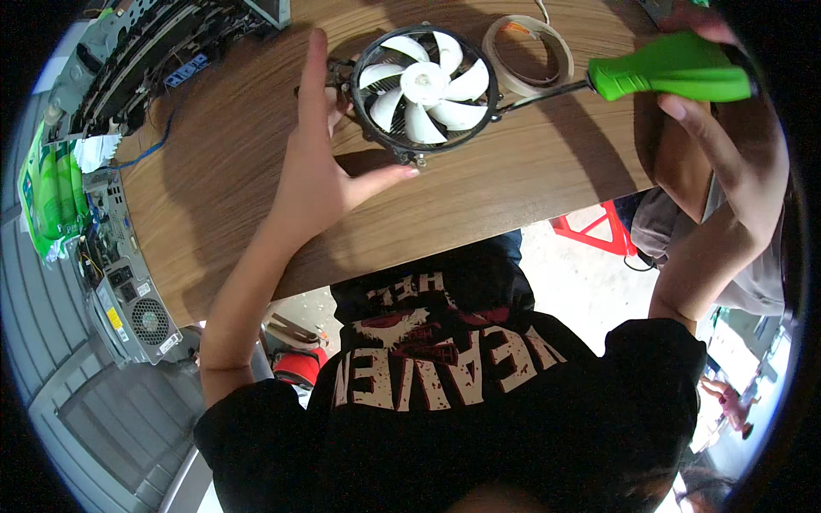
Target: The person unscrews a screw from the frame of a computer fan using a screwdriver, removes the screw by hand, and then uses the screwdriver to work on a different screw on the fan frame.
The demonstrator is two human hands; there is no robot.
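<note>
A round cooling fan with white blades and a black frame is at the far middle of the wooden table, its blades facing up. My left hand grips its left side, the thumb at the near rim and the index finger stretched out; the other fingertips are partly hidden. In my right hand is a screwdriver with a thick green handle. Its dark shaft points left and the tip meets the fan's right edge. Whether it sits on a screw there cannot be made out.
A roll of tape lies just behind the shaft. Opened computer hardware with a blue cable fills the far left. A green packet and a metal computer case stand along the left table edge. Someone in grey trousers is close on the right.
</note>
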